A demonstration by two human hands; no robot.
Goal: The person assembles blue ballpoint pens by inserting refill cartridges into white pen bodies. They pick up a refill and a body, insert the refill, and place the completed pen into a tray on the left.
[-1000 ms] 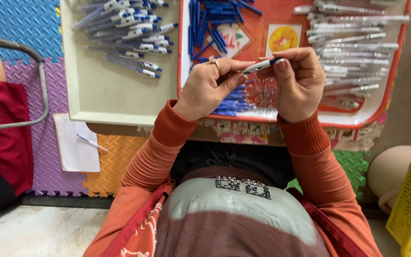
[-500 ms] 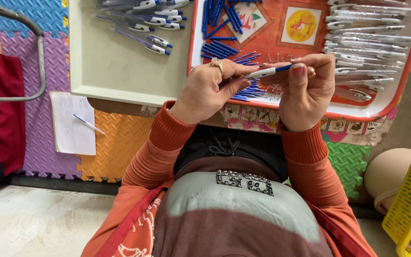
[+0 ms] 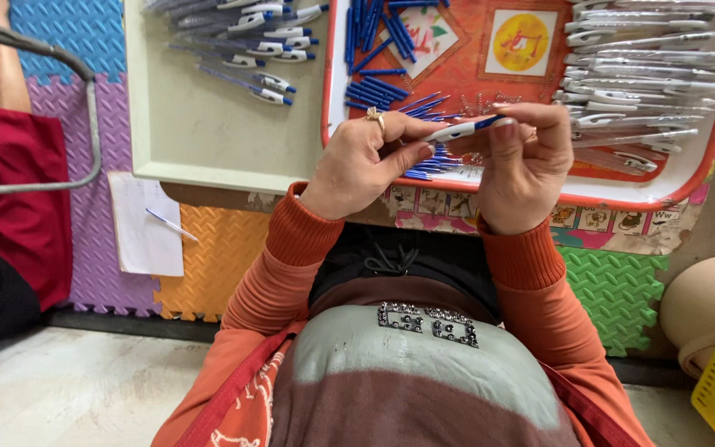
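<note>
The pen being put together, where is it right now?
In the head view the white and blue pen sits just right of centre, pinched between the left hand and the right hand, above the near edge of the red tray.

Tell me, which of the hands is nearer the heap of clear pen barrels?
Right. The right hand sits just beside the clear pen barrels on the red tray; the left hand is farther off.

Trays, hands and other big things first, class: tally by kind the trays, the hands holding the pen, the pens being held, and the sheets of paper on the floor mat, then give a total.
Trays: 2 (pale tray, red tray)
Hands on the pen: 2 (left hand, right hand)
Pens held: 1 (pen)
Paper sheets: 1 (paper)
Total: 6
</note>
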